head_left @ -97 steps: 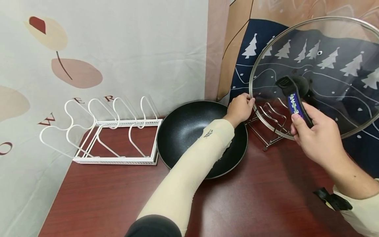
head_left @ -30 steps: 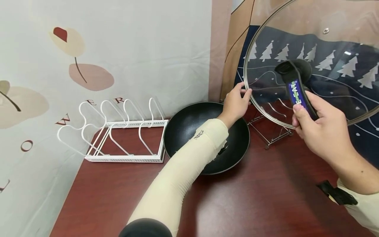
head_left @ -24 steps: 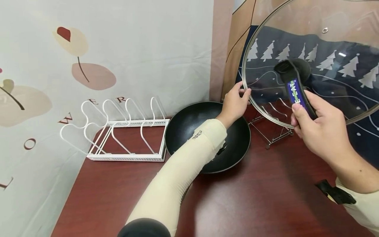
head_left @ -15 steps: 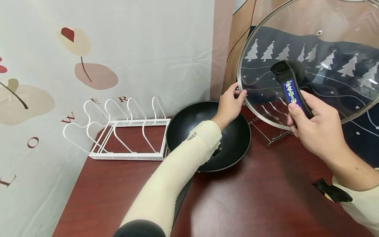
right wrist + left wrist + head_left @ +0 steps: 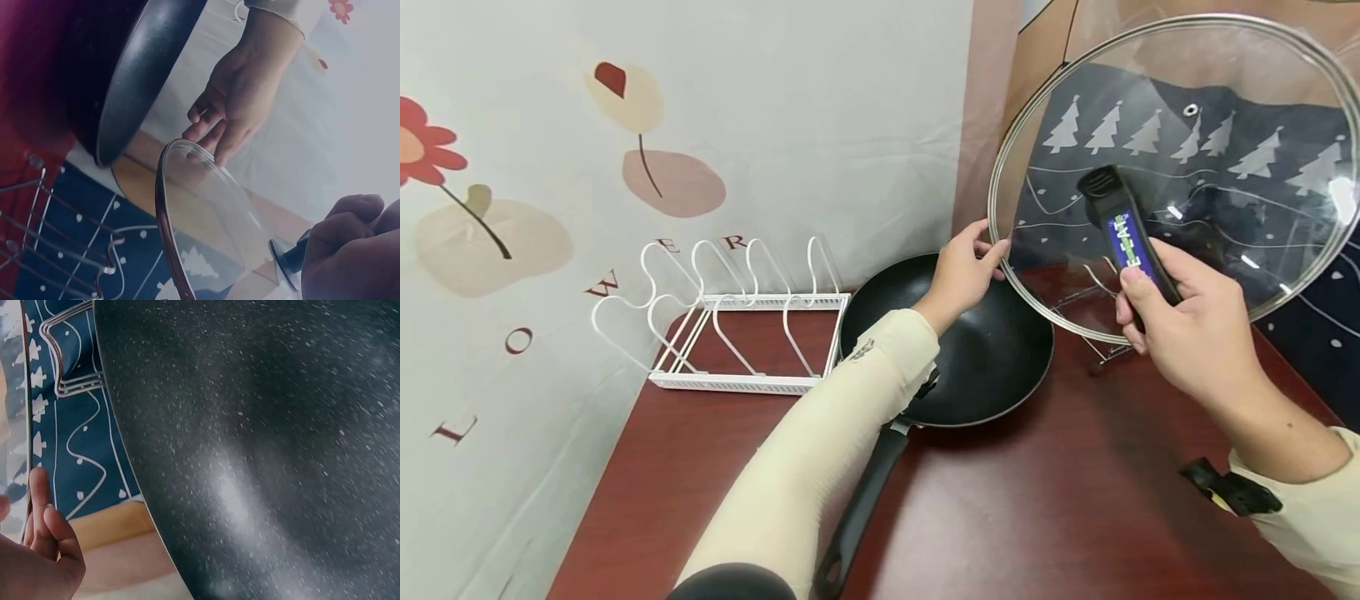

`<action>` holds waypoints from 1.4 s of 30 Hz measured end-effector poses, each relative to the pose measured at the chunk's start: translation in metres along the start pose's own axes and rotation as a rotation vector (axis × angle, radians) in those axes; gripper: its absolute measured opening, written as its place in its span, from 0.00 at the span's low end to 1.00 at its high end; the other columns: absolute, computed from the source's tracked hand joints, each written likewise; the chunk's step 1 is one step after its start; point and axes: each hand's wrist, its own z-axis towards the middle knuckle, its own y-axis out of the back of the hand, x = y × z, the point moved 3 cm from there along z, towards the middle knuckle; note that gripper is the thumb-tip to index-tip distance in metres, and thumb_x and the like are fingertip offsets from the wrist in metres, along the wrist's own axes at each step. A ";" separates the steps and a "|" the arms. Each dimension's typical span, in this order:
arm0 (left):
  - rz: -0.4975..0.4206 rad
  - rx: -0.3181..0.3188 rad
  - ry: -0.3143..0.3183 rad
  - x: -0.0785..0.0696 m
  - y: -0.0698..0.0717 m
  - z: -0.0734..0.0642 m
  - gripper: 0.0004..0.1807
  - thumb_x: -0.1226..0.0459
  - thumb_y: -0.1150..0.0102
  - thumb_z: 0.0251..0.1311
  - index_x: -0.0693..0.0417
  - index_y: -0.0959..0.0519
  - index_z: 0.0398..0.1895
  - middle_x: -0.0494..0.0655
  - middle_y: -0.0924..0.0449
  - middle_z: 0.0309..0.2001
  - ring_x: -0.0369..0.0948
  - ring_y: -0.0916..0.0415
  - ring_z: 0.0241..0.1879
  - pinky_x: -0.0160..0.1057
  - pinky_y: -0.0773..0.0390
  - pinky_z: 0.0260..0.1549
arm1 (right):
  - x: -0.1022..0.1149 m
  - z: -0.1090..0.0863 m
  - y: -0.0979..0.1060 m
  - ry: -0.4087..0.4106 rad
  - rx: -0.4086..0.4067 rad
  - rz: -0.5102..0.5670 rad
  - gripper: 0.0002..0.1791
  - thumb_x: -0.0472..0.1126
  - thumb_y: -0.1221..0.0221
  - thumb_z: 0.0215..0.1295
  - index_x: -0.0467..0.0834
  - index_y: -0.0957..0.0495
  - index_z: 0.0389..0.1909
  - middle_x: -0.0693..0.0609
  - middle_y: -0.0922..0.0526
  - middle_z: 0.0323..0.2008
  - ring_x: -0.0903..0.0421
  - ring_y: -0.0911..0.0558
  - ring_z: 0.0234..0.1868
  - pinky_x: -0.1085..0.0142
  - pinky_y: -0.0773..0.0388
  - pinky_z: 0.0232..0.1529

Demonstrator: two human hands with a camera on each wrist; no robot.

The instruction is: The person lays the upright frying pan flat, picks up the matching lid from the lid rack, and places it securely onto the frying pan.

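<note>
In the head view, a large glass pan lid (image 5: 1217,225) with a steel rim stands nearly upright above the table's right side. My right hand (image 5: 1195,325) grips its black handle (image 5: 1127,237), thumb beside the blue label. With thumb and fingers, my left hand (image 5: 961,271) pinches the lid's left rim; the right wrist view shows those fingertips at the rim (image 5: 164,194). Below my left hand sits a black frying pan (image 5: 985,367), its handle (image 5: 865,508) pointing to the front. My left forearm partly covers the pan.
A small steel wire rack (image 5: 1097,362) stands right of the pan, partly seen through the lid. Left of the pan is a white rack (image 5: 737,383) with several wire loops. A printed cloth (image 5: 820,125) hangs behind the red-brown table (image 5: 1000,517).
The lid has shifted left, nearer the pan, and tilted, with both hands staying on it. The head view has turned to the right, and the pan's handle has come into sight.
</note>
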 end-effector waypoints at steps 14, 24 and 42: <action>-0.010 0.041 0.071 0.028 0.031 -0.017 0.32 0.55 0.41 0.69 0.50 0.36 0.74 0.45 0.13 0.40 0.40 0.12 0.30 0.31 0.26 0.35 | -0.009 0.002 -0.020 -0.058 0.066 0.199 0.08 0.33 0.43 0.71 0.38 0.23 0.48 0.51 0.25 0.18 0.57 0.32 0.10 0.68 0.38 0.12; 0.027 0.036 0.080 0.031 0.047 -0.027 0.32 0.54 0.40 0.69 0.49 0.35 0.73 0.45 0.12 0.39 0.41 0.12 0.32 0.32 0.26 0.34 | -0.007 0.004 -0.025 -0.071 0.089 0.191 0.09 0.34 0.43 0.72 0.37 0.23 0.49 0.48 0.26 0.20 0.56 0.32 0.10 0.65 0.38 0.11; 0.210 0.029 0.128 0.044 0.078 -0.061 0.33 0.56 0.39 0.68 0.52 0.36 0.73 0.43 0.12 0.41 0.34 0.14 0.27 0.36 0.20 0.36 | -0.015 0.002 -0.046 -0.183 0.183 0.379 0.11 0.36 0.42 0.71 0.34 0.25 0.49 0.50 0.25 0.20 0.54 0.34 0.10 0.65 0.39 0.11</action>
